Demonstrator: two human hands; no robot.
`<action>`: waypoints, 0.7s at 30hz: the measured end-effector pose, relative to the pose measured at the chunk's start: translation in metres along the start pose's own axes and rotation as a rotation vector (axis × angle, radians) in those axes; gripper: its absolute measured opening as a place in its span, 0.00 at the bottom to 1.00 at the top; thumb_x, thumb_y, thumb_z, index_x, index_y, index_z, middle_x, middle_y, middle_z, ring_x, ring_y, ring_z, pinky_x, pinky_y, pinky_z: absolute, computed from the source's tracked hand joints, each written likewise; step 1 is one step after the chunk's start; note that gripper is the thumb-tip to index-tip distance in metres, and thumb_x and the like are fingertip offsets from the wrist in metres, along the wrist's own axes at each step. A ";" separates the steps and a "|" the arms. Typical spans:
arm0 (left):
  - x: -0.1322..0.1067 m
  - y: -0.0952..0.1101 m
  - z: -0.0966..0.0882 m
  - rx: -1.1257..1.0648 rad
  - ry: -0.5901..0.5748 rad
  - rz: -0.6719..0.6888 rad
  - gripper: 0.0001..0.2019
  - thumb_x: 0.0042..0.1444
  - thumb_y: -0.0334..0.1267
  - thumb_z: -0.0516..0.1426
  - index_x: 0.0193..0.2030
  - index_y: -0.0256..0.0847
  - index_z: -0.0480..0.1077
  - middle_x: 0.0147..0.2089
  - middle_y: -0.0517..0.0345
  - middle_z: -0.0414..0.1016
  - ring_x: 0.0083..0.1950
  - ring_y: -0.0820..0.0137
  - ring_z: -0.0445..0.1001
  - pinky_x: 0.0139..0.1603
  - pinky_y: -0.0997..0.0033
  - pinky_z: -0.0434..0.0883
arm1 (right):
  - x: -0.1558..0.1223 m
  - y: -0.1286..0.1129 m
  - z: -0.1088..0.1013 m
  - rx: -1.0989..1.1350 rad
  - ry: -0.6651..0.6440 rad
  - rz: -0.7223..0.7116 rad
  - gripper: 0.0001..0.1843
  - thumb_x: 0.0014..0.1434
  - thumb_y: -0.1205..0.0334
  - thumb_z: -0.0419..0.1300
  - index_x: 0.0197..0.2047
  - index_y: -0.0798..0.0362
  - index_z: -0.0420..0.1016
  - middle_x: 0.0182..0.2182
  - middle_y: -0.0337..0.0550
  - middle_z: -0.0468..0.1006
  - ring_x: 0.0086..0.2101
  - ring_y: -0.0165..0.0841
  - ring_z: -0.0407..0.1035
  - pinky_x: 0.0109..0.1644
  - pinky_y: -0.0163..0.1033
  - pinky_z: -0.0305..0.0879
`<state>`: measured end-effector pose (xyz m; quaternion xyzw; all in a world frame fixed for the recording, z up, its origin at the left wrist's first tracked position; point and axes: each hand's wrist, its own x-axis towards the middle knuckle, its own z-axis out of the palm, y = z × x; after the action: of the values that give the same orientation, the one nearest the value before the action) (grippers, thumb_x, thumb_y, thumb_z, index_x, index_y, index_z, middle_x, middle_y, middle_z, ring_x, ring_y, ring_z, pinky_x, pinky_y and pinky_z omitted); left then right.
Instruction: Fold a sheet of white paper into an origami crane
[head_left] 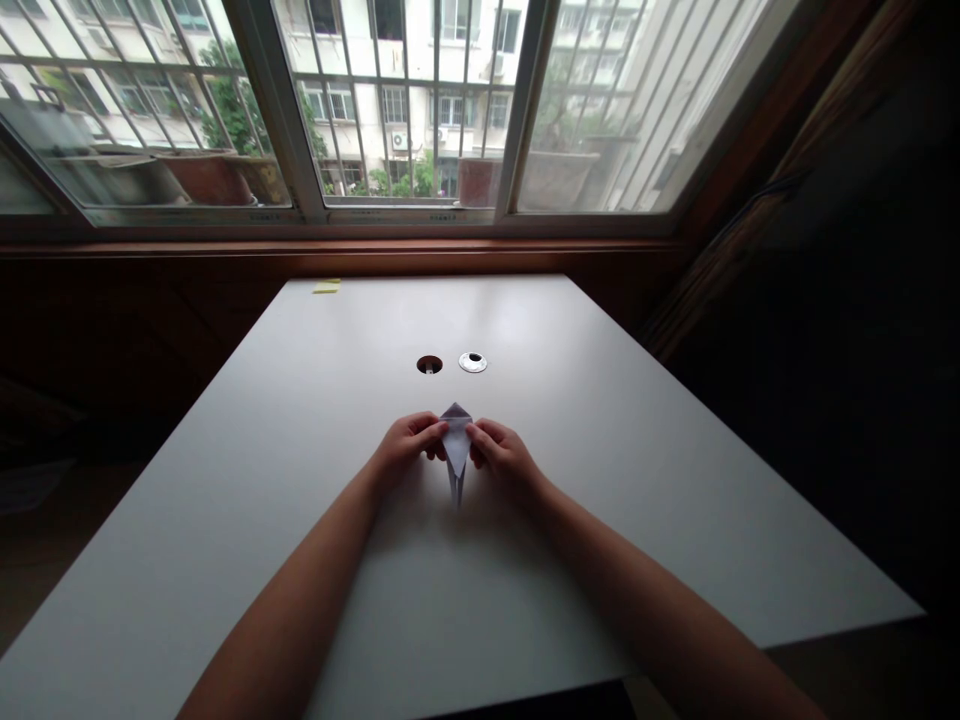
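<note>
A small piece of folded paper (457, 446), pale lilac-white and kite-shaped, is held between my two hands over the white table. Its top comes to a blunt peak, and below it narrows to a long point that looks split in two. My left hand (411, 438) pinches the left edge between thumb and fingers. On the opposite edge my right hand (501, 446) grips the paper the same way, thumb on the near face. The fingertips behind the paper are partly hidden.
Beyond the hands, the white table (300, 380) has a round cable hole (429, 365) and, beside it, a silvery round cover (472, 362). A yellow sticky note (327, 286) lies at the far left edge. Behind stands a barred window (405, 110); a dark curtain (780, 190) hangs at right.
</note>
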<state>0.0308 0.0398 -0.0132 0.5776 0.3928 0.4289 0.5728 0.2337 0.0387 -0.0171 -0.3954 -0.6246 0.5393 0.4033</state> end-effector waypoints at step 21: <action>0.002 -0.002 0.001 -0.060 0.033 -0.026 0.19 0.57 0.53 0.60 0.35 0.35 0.72 0.26 0.57 0.74 0.28 0.72 0.72 0.30 0.74 0.64 | 0.004 0.001 -0.003 -0.067 -0.059 -0.003 0.25 0.64 0.40 0.52 0.28 0.53 0.67 0.20 0.36 0.69 0.23 0.29 0.64 0.30 0.35 0.59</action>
<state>0.0323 0.0412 -0.0154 0.5477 0.3967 0.4426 0.5889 0.2350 0.0433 -0.0178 -0.3916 -0.6547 0.5288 0.3721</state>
